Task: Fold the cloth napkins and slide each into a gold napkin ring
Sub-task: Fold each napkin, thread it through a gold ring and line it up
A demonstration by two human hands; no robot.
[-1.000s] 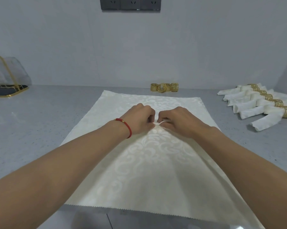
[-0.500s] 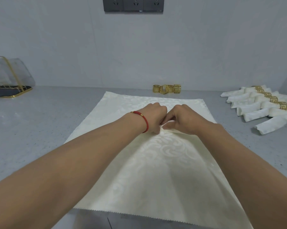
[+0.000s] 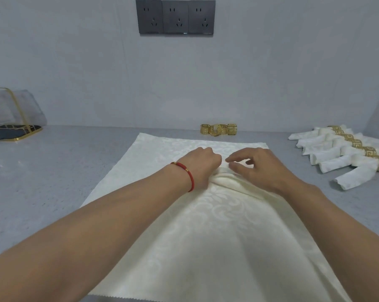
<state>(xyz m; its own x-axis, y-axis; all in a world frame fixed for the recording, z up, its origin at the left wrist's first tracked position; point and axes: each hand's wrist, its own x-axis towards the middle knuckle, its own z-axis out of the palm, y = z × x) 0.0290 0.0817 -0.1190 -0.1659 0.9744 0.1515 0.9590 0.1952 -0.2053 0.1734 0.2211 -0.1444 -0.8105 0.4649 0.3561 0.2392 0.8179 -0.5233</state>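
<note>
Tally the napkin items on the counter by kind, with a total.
Flat cream napkin being gathered: 1
Finished ringed napkins at right: 5
Loose gold rings by the wall: 3, though the cluster is small and hard to separate
Total: 9

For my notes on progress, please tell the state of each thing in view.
Napkin: spread flat, bunched at its middle.
Left hand: pinches the bunch.
Right hand: fingers loosely open over the bunch.
Loose gold rings: unused, by the wall.
Finished napkins: rolled, each ringed.

Left hand [image 3: 202, 165] fisted at 12 o'clock (red cord bracelet [image 3: 187, 174] on wrist); right hand [image 3: 258, 166] alongside, fingers loosely extended.
</note>
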